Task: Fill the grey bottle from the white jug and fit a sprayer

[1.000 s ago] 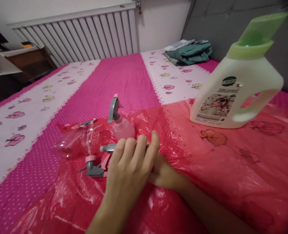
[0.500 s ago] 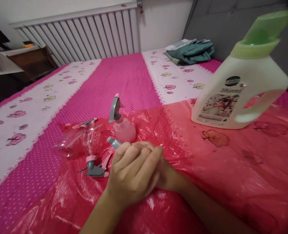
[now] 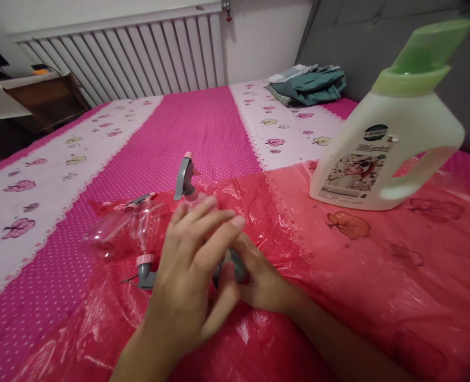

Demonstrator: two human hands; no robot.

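My right hand (image 3: pixel 264 284) is closed round a grey, rounded object (image 3: pixel 238 267); most of it is hidden by my fingers, so its kind is unclear. My left hand (image 3: pixel 190 265) is over it with the fingers stretched out and apart, the thumb close to the grey object. Just beyond my left hand stands a small spray bottle with a grey and pink trigger head (image 3: pixel 186 178), its body mostly covered by my fingers. Left of that hand lie two clear pink spray bottles; the nearer one (image 3: pixel 145 225) has its head toward me, the other (image 3: pixel 109 233) lies beside it.
Red plastic sheeting (image 3: pixel 290 318) covers the near part of the bed (image 3: pixel 190 122). A large white detergent bottle (image 3: pixel 413 122) with a green cap stands at the right. Folded clothes (image 3: pixel 310 86) lie at the back, by the grey headboard (image 3: pixel 338 48). A radiator (image 3: pixel 139 55) lines the wall.
My left hand has loosened from its clasp over my right hand, its fingers opening and shifting left. The grey object now shows between the hands. The view has shifted slightly.
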